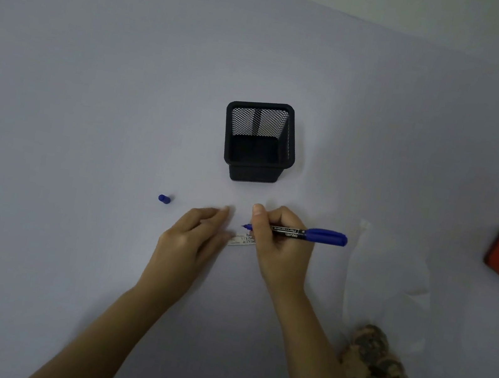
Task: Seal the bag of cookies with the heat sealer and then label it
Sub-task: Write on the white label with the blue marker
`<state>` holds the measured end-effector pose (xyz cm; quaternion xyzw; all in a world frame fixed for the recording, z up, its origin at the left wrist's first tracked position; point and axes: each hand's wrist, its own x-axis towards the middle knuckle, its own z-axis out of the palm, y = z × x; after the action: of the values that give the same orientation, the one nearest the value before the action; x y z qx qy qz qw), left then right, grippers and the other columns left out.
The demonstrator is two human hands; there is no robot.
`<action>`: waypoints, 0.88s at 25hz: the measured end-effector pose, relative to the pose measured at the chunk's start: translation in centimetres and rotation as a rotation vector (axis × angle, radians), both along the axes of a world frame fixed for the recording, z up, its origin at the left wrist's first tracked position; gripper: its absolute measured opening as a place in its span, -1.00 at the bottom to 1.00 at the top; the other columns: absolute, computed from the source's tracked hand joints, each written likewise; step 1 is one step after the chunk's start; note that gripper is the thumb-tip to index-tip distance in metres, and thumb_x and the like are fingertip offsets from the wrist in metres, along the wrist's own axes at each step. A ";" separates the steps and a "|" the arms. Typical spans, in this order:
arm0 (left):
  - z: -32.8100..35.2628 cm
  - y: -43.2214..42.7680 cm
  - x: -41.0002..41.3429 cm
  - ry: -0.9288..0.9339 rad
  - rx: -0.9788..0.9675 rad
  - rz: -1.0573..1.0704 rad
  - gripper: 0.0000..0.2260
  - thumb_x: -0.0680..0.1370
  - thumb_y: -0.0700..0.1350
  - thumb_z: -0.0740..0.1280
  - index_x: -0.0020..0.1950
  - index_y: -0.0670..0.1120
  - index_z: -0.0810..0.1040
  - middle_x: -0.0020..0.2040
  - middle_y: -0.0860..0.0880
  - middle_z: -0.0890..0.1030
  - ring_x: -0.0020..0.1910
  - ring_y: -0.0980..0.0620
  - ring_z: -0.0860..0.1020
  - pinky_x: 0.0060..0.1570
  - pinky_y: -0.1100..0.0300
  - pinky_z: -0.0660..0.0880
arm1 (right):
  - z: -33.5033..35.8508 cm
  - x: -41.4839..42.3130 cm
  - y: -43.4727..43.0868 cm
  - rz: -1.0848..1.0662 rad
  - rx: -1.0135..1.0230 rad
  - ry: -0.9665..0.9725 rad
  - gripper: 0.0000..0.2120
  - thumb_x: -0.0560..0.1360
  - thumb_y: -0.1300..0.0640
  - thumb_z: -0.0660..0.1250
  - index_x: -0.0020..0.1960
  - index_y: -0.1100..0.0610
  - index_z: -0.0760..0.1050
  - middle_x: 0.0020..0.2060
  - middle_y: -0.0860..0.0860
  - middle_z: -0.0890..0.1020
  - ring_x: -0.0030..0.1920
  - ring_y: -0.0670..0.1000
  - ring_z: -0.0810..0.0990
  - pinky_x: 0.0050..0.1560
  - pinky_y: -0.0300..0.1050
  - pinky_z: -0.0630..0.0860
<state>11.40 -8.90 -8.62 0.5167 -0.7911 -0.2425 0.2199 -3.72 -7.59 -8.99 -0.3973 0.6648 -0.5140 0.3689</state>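
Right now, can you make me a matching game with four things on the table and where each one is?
Things:
1. marker
2. blue cap
3. mesh pen holder
4. bag of cookies

Places:
A. lying alone, to the left of the left hand
B. lower right, beside the right forearm
C. gripped by the right hand
D. standing upright beyond both hands

Pairs: 1-C, 2-A, 3-D, 4-B
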 end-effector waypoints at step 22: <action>-3.2 2.9 0.2 -0.083 -0.251 0.078 -0.70 0.56 -0.15 0.24 0.20 -0.28 0.55 0.22 -0.20 0.56 0.29 -0.11 0.47 0.30 0.09 0.39 | -2.2 0.8 0.7 0.057 -0.102 0.244 -0.68 0.48 0.13 0.26 -0.42 0.17 0.31 -0.55 0.07 0.37 -0.47 0.08 0.36 -0.47 -0.35 0.30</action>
<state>11.56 -6.03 -11.80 0.5252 -0.8029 -0.1115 0.2591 -2.88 -6.86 -11.18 -0.4937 0.6662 -0.4844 0.2789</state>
